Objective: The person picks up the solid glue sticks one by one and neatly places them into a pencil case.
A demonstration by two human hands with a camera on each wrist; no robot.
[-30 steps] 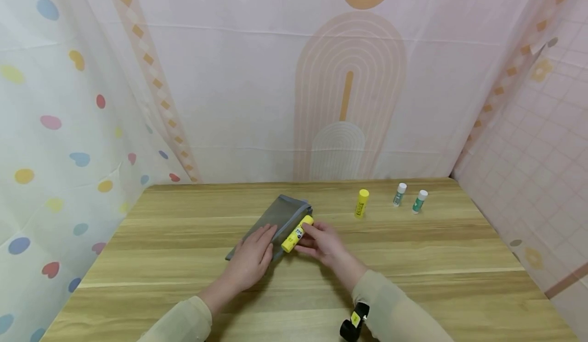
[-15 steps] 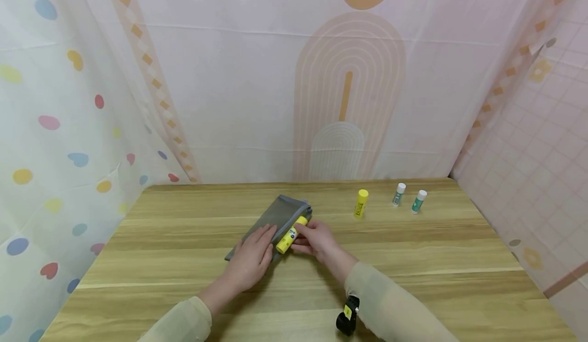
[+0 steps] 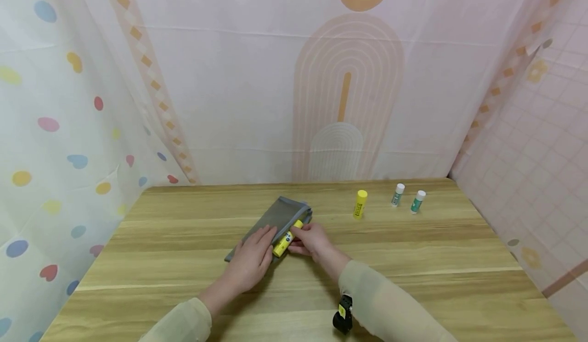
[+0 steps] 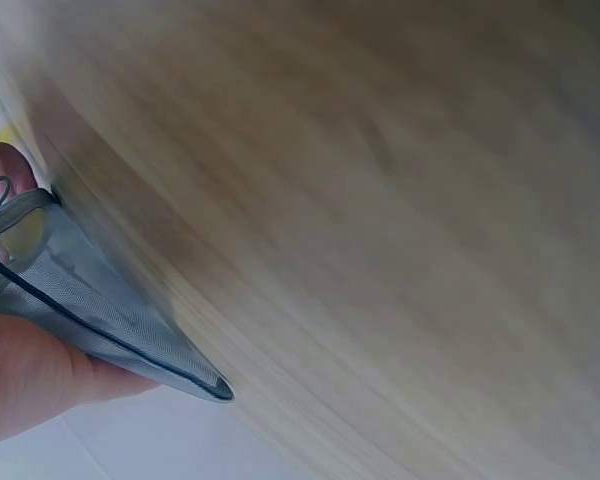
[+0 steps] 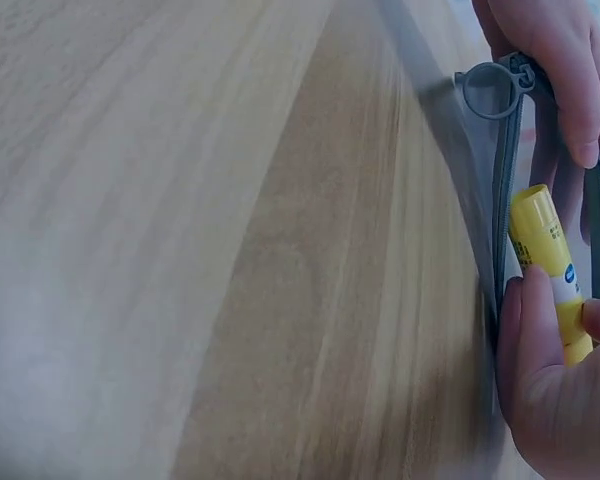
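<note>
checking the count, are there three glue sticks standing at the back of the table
Yes, a yellow glue stick and two green glue sticks stand upright there.

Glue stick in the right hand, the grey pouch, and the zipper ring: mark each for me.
glue stick [image 5: 546, 245], right wrist view, on its yellow barrel.
grey pouch [image 3: 275, 217], head view, on the bare mesh beyond the left hand.
zipper ring [image 5: 485, 92], right wrist view, on the loop's rim.
</note>
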